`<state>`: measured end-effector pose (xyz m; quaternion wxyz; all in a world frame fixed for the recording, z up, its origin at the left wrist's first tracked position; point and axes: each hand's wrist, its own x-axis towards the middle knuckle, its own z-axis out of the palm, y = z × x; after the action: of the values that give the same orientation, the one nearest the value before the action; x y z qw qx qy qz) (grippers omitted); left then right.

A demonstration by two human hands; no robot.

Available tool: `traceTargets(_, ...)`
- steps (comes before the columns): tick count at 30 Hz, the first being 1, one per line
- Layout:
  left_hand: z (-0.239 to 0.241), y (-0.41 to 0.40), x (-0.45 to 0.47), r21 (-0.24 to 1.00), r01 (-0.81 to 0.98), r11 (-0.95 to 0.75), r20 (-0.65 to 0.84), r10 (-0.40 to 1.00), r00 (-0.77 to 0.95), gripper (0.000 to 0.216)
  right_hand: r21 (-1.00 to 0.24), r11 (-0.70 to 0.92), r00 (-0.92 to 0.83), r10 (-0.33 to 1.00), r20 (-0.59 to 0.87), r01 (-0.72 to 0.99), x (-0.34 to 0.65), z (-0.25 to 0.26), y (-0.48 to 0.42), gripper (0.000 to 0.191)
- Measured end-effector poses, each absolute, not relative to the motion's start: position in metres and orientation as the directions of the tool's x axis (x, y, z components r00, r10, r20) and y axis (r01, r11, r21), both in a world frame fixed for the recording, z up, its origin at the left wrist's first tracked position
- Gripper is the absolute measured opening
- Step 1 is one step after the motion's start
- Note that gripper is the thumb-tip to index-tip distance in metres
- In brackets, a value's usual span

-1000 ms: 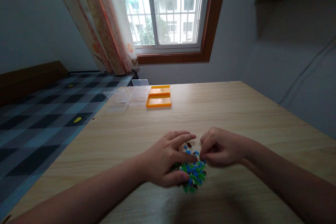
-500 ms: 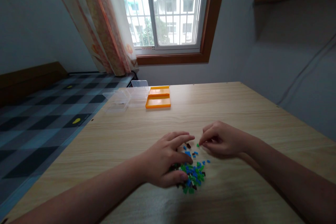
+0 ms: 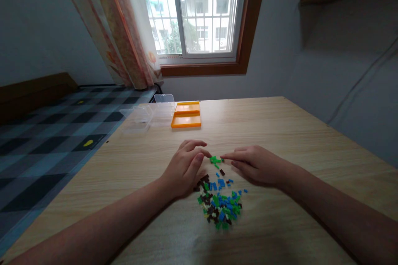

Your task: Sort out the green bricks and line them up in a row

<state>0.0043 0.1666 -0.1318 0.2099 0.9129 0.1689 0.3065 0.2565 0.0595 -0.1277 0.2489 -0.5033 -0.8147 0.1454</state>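
A pile of small green, blue and dark brown pieces [image 3: 219, 205] lies on the wooden table [image 3: 280, 132] in front of me. Just beyond it sits a small cluster of green pieces [image 3: 215, 160]. My left hand [image 3: 184, 168] rests left of that cluster, fingers curled with thumb and forefinger close to it. My right hand [image 3: 253, 165] lies right of it, forefinger stretched out and touching the green cluster, the other fingers folded under. Neither hand plainly holds a piece.
An orange tray [image 3: 185, 114] and clear plastic boxes [image 3: 146, 112] stand at the table's far left edge. A bed with a checked cover [image 3: 46, 132] is to the left, with a window [image 3: 199, 12] and curtain [image 3: 124, 29] behind.
Both hands have moved away from the pile toward the far side. Green pieces now sit gathered in a small cluster between the fingertips, and the pile lies uncovered.
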Motion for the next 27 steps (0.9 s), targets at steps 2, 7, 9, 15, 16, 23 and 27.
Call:
traceTargets(2, -0.132, 0.168, 0.005, 0.472, 0.173, -0.864, 0.465, 0.411, 0.784, 0.052, -0.544, 0.453, -0.363, 0.891, 0.271, 0.706, 0.259, -0.125, 0.059, 0.031)
traceTargets(7, -0.128, 0.163, 0.006, 0.366, 0.124, -0.922, 0.383, 0.271, 0.883, 0.048, -0.675, 0.462, -0.465, 0.864, 0.194, 0.576, 0.263, -0.120, 0.056, 0.025)
traceTargets(9, -0.128, 0.162, 0.006, 0.347, 0.136, -0.928, 0.361, 0.266, 0.894, 0.049, -0.704, 0.466, -0.506, 0.845, 0.175, 0.536, 0.260, -0.119, 0.055, 0.026)
traceTargets(15, -0.128, 0.162, 0.006, 0.314, 0.164, -0.935, 0.291, 0.259, 0.921, 0.044, -0.749, 0.473, -0.586, 0.798, 0.140, 0.465, 0.251, -0.116, 0.052, 0.028)
traceTargets(16, -0.128, 0.162, 0.006, 0.308, 0.168, -0.936, 0.281, 0.259, 0.924, 0.043, -0.747, 0.469, -0.588, 0.798, 0.131, 0.471, 0.250, -0.116, 0.052, 0.029)
traceTargets(23, -0.127, 0.160, 0.004, 0.300, 0.079, -0.951, 0.320, 0.178, 0.930, 0.047, -0.719, 0.472, -0.612, 0.786, 0.081, 0.511, 0.250, -0.117, 0.051, 0.030)
traceTargets(27, -0.128, 0.158, 0.003, 0.300, 0.009, -0.954, 0.339, 0.115, 0.934, 0.046, -0.713, 0.469, -0.609, 0.789, 0.074, 0.521, 0.251, -0.117, 0.051, 0.030)
